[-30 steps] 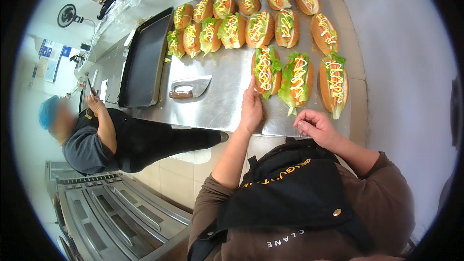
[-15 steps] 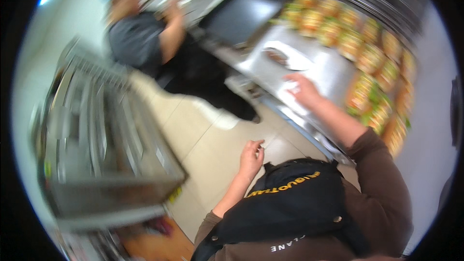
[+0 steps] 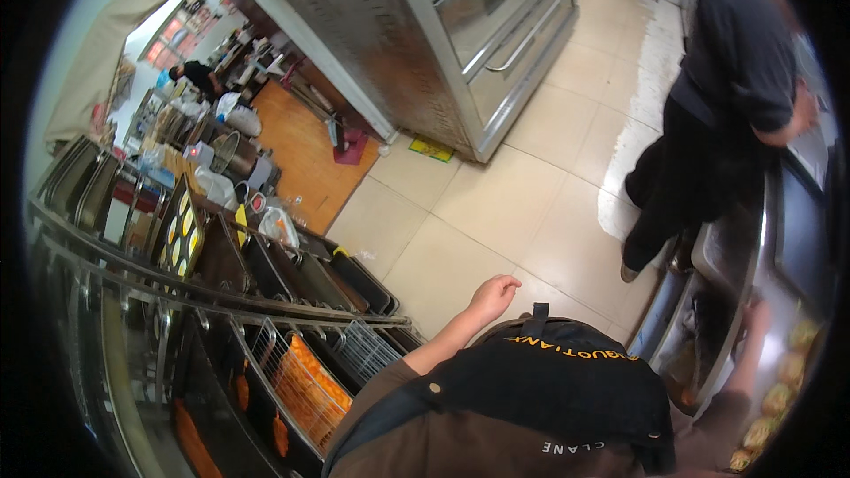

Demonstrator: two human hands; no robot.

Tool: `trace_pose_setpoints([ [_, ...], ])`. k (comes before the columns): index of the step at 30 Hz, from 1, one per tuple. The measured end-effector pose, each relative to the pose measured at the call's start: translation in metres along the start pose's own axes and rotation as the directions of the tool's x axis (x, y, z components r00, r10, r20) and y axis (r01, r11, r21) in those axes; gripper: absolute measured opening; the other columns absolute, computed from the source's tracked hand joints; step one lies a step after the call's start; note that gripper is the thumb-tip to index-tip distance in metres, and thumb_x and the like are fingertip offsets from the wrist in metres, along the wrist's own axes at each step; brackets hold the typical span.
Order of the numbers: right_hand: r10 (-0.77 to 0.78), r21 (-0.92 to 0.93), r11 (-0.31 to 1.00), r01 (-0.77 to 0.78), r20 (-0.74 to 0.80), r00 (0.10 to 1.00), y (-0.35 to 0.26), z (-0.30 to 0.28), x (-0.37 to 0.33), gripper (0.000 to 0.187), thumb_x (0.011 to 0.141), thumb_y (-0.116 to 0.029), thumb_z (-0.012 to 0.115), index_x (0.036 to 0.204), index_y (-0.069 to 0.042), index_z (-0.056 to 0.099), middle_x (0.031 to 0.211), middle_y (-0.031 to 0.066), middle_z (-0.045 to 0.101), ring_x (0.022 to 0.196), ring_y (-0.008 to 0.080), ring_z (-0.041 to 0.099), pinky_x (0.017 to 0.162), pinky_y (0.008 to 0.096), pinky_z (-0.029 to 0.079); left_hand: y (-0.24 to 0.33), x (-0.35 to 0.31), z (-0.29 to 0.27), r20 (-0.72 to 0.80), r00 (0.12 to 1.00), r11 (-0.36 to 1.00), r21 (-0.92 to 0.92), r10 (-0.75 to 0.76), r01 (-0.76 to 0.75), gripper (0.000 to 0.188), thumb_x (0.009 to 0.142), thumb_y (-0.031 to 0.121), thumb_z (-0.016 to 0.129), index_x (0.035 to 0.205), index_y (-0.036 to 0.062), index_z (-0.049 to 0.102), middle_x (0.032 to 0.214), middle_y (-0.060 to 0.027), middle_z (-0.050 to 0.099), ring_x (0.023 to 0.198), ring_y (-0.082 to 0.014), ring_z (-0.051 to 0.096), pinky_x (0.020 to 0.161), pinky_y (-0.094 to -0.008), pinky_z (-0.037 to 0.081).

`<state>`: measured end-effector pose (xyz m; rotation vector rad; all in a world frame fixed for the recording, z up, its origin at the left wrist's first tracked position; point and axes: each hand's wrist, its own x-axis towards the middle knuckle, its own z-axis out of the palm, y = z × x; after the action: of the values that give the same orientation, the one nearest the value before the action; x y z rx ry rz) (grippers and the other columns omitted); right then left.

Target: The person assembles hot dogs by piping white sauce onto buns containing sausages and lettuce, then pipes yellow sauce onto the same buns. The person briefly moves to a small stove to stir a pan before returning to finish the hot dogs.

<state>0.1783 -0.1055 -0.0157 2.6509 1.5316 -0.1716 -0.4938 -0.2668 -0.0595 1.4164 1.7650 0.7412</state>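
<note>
My left hand (image 3: 494, 297) hangs over the tiled floor in front of my black apron (image 3: 567, 381). Its fingers are loosely bent and a little apart, with nothing in them. At the right side my right hand (image 3: 754, 317) reaches over the metal worktable (image 3: 737, 296); it is small and smeared, so its fingers and anything in them cannot be made out. Beside that arm, along the right rim of the view, several filled buns (image 3: 779, 400) lie in a row. A dark baking tray (image 3: 804, 221) rests farther up the worktable.
A co-worker in dark clothes (image 3: 730, 62) stands at the worktable. On the left is a metal rack (image 3: 177, 288) of trays, one holding orange food (image 3: 310, 381) and one round pale items (image 3: 183, 235). A large steel oven (image 3: 398, 26) stands ahead, beside a doorway to another room.
My view has swung left, bringing the oven, doorway and rack closer in. The worktable, buns and co-worker now sit at the right. My right hand has shifted to the view's right edge.
</note>
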Motion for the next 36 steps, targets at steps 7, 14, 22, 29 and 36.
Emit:
trace_pose_setpoints([
  [7, -0.651, 0.251, 0.681, 0.688, -0.224, 0.726, -0.31, -0.043, -0.117, 0.028, 0.079, -0.017, 0.068, 0.104, -0.005, 0.064, 0.087, 0.0163, 0.067, 0.081, 0.0323, 0.065, 0.073, 0.0411, 0.051, -0.047, 0.031, -0.07, -0.224, 0.952, 0.976, -0.116, -0.208, 0.186, 0.01, 0.087, 0.012, 0.061, 0.093, 0.0053, 0.063, 0.079, -0.0068, 0.061, 0.069, -0.0174, 0.058, 0.065, -0.0317, 0.048],
  [14, -0.858, 0.676, 0.318, 0.665, -0.093, 0.505, -0.557, -0.046, -0.144, 0.013, 0.081, -0.006, 0.068, 0.091, 0.0, 0.061, 0.073, 0.011, 0.062, 0.065, 0.0159, 0.058, 0.064, 0.0284, 0.047, -0.113, 0.085, -0.152, -0.439, 0.88, 0.975, -0.198, -0.181, 0.101, 0.005, 0.087, 0.007, 0.062, 0.089, 0.0022, 0.062, 0.072, -0.004, 0.059, 0.063, -0.0106, 0.053, 0.06, -0.0261, 0.045],
  [22, -0.949, 0.85, 0.217, 0.48, 0.069, 0.306, -0.816, -0.001, -0.178, 0.014, 0.089, -0.012, 0.065, 0.097, -0.002, 0.061, 0.067, 0.0044, 0.062, 0.056, 0.0094, 0.057, 0.052, 0.0254, 0.047, -0.181, 0.095, -0.3, -0.496, 0.677, 0.821, -0.147, -0.544, 0.552, 0.023, 0.083, 0.017, 0.065, 0.07, -0.0005, 0.058, 0.077, -0.0154, 0.061, 0.067, -0.0325, 0.058, 0.064, -0.0399, 0.048],
  [29, -0.999, 0.852, -0.007, 0.524, 0.015, -0.038, -1.052, 0.016, -0.291, 0.02, 0.09, -0.015, 0.065, 0.104, -0.003, 0.056, 0.075, 0.0103, 0.065, 0.058, 0.016, 0.062, 0.055, 0.0287, 0.05, -0.277, 0.077, -0.343, -0.695, 0.433, 0.771, -0.282, -0.574, 0.571, 0.02, 0.078, 0.017, 0.069, 0.093, 0.0048, 0.068, 0.083, -0.0152, 0.064, 0.082, -0.0324, 0.061, 0.077, -0.0396, 0.05],
  [36, -0.962, 0.705, -0.206, 0.678, -0.017, -0.274, -1.237, 0.029, -0.429, 0.018, 0.086, -0.018, 0.066, 0.097, -0.004, 0.062, 0.081, 0.0154, 0.066, 0.076, 0.0343, 0.065, 0.068, 0.0388, 0.051, -0.393, 0.089, -0.485, -0.526, 0.319, 0.615, -0.66, -0.788, 0.431, 0.02, 0.085, 0.017, 0.066, 0.098, 0.0006, 0.068, 0.086, -0.0113, 0.07, 0.079, -0.0216, 0.066, 0.076, -0.0332, 0.051],
])
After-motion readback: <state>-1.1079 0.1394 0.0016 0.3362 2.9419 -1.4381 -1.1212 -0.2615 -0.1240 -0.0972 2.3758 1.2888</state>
